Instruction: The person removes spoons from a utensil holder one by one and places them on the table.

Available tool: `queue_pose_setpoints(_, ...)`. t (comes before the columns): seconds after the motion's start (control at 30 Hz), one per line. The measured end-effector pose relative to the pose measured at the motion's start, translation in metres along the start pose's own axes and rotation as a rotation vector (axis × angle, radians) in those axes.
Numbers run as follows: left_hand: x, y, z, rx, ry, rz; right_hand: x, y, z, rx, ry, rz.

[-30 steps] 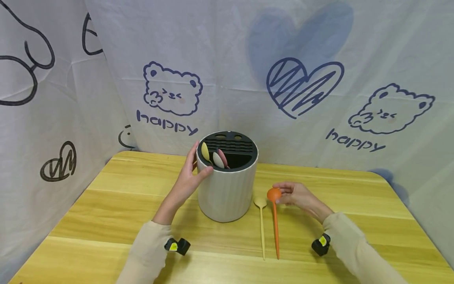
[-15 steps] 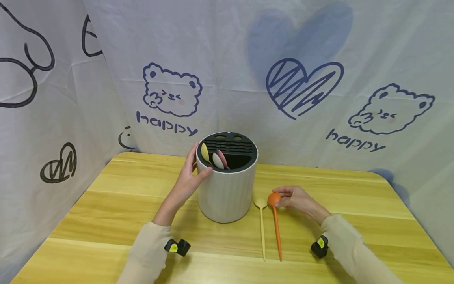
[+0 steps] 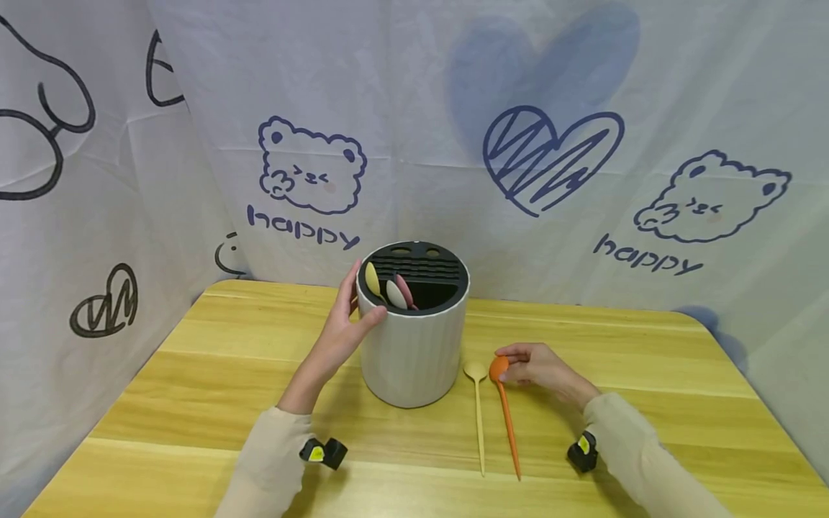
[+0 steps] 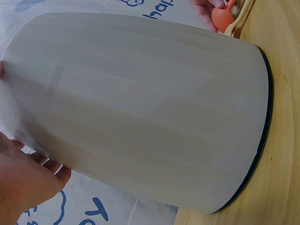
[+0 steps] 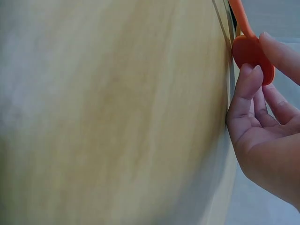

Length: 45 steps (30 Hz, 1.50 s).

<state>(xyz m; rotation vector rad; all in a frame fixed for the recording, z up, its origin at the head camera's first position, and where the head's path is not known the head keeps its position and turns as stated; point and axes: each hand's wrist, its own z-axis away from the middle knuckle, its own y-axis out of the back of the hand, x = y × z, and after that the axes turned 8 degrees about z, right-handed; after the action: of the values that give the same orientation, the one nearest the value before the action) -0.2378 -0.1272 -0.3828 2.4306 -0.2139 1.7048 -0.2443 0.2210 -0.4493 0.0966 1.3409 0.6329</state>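
A white ribbed utensil holder (image 3: 414, 356) with a black slotted top stands upright on the table. My left hand (image 3: 340, 334) grips its left side near the rim, thumb at the front and fingers around the far side. In its opening lean a yellow spoon (image 3: 372, 279), a white spoon (image 3: 396, 295) and a pink spoon (image 3: 404, 291). To the right, my right hand (image 3: 540, 370) pinches the bowl of an orange spoon (image 3: 508, 417) between thumb and fingers, its handle pointing toward me. A pale yellow spoon (image 3: 479, 417) lies between it and the holder.
The wooden table (image 3: 194, 403) reaches back to a printed cloth (image 3: 427, 144) hanging just behind the holder. Another cloth hangs along the left side. Small black cameras are strapped at both wrists.
My right hand has come slightly toward me with the orange spoon, whose handle end has swung a little to the right. My left hand keeps its hold on the utensil holder.
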Motion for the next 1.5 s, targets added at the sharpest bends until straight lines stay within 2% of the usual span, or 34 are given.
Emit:
queue_pose_setpoints(0.53,-0.0007,0.0003,-0.0003,0.002,0.000,-0.006,0.0010,-0.0001,0.0004,0.012,0.008,0.035)
queue_pose_setpoints(1.1,-0.0007,0.0002,-0.0008,-0.007,-0.007,0.009,0.0032,-0.0003,-0.0006,0.060,0.028,0.175)
queue_pose_setpoints(1.5,0.0004,0.0008,-0.0010,-0.008,0.004,0.006,0.0022,0.0000,0.0006,0.068,0.044,0.158)
